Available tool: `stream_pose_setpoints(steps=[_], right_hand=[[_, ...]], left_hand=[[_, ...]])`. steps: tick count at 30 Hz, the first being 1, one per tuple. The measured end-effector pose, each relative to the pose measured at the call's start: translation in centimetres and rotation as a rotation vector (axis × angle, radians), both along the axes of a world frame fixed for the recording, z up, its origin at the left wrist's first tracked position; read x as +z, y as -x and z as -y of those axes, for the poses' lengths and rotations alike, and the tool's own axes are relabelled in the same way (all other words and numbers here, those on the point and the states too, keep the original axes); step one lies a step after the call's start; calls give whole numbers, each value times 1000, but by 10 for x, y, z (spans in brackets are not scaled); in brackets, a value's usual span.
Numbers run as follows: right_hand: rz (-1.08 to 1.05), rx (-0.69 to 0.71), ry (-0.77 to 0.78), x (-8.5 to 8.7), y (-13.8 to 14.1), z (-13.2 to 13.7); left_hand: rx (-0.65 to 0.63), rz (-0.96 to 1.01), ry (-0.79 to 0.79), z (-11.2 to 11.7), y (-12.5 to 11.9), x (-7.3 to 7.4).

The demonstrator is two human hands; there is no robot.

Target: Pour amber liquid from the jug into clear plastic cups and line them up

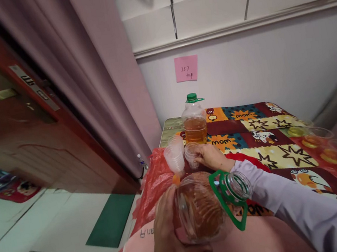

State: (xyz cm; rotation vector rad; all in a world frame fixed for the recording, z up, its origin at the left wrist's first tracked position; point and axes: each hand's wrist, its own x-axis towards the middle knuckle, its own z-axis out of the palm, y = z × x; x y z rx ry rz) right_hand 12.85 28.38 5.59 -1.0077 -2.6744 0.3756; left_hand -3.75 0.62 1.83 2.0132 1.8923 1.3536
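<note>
My left hand grips a clear plastic jug of amber liquid, tipped on its side with its open neck and green handle ring pointing right. My right hand reaches forward and closes on a small clear plastic cup on the table. Beside it stand two other clear cups. A second jug with a green cap stands upright behind them, partly full of amber liquid.
The table carries a colourful patterned cloth. A red plastic bag lies at its left edge. Several clear glass bowls sit at the right. A pink note hangs on the wall; a wooden door and curtain stand left.
</note>
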Motion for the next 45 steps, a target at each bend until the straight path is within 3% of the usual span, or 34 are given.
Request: stream_pose_setpoints(steps=[8,14,24,28,32,35,38,41,45], right_hand=[[-94,63,-16,13,-4,6],[-124,97,1,3,-3,2],[-281,2,66,-6,0,-6],[-380,10,45,-1,-2,-3],[-496,24,-5,17,-10,2],[-611,11,-97,36,-34,8],[-648,-38,-262,43,-80,19],[-503,-121,-325,28,-135,38],[-311,-186,-277,-13,-185,64]], left_hand=[[4,-5,-22,-2,-3,1],[6,-82,-77,-4,-4,7],[26,-133,-133,-6,-10,8],[47,-148,-129,-6,-11,8],[27,-141,-111,-6,-9,10],[3,-119,-93,-5,-5,11],[-1,-98,-65,-5,1,9],[15,-70,-64,-7,8,5],[23,-30,-54,-13,12,1]])
